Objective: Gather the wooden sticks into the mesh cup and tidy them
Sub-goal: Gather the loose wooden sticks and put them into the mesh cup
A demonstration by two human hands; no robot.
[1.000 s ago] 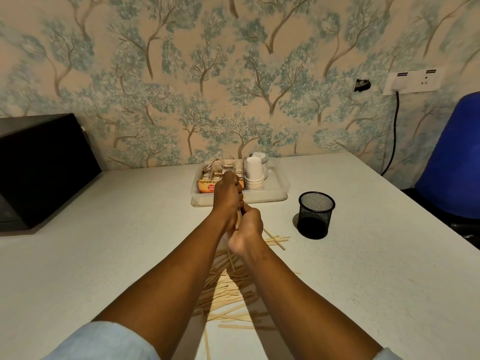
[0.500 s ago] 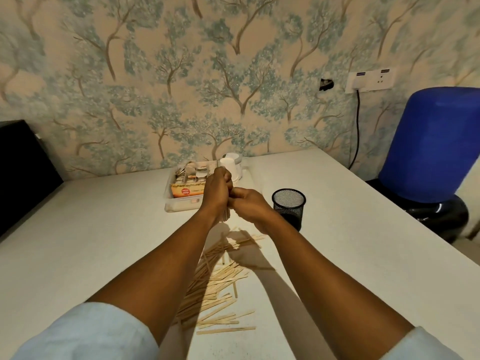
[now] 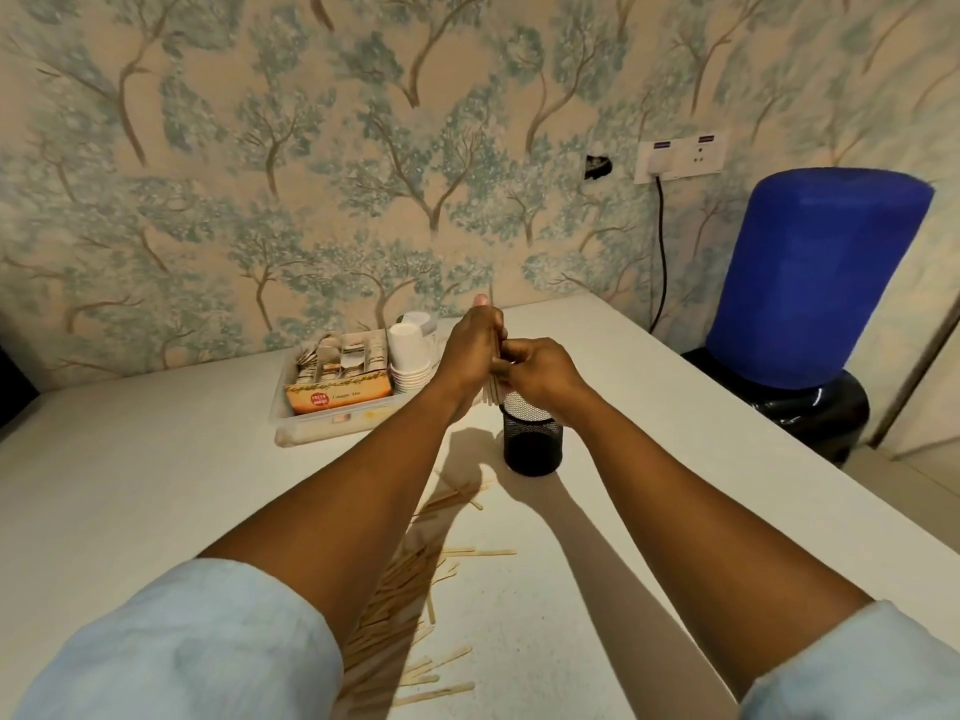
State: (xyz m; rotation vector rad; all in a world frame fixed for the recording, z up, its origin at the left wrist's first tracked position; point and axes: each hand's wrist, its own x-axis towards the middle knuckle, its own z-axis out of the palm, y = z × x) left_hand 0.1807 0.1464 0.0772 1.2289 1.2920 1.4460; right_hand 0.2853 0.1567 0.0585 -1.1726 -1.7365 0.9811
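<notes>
While both hands grip, sticks (image 3: 492,379) upright — above cup (image 3: 532,439)

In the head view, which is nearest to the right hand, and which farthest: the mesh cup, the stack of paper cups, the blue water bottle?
1. mesh cup, directly below the right hand
2. stack of paper cups, to its left
3. blue water bottle, far right

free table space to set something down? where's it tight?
Bare table left of the left hand, in front of the tray; also right of the mesh cup out to the table edge. Crowded: loose sticks between the forearms, and above the cup where both hands hold the stick bundle.
</notes>
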